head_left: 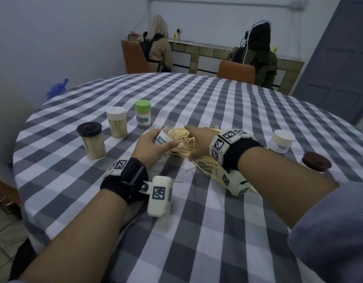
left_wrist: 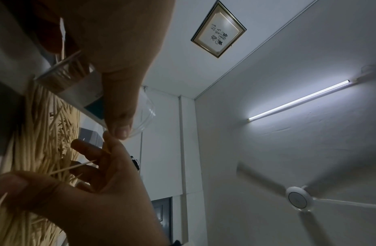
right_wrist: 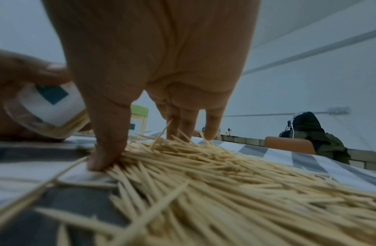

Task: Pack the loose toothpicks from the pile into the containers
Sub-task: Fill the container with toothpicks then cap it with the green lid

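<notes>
A big pile of loose toothpicks (head_left: 197,160) lies mid-table on the checked cloth (head_left: 197,221). My left hand (head_left: 166,145) grips a clear container with a white and teal label (head_left: 162,138), tilted on its side, its open mouth toward the pile and some toothpicks inside. In the left wrist view the thumb (left_wrist: 119,116) lies across the container (left_wrist: 77,86). My right hand (head_left: 197,144) arches over the pile, right beside the container's mouth. Its thumb (right_wrist: 105,158) presses at the pile's edge and its straight fingers (right_wrist: 182,126) touch the toothpicks (right_wrist: 203,174).
Three filled, capped containers stand at the left: black lid (head_left: 91,142), white lid (head_left: 116,121), green lid (head_left: 143,113). A white cap (head_left: 281,142) and a dark brown lid (head_left: 316,161) sit at the right. Two people sit on chairs beyond the table's far edge.
</notes>
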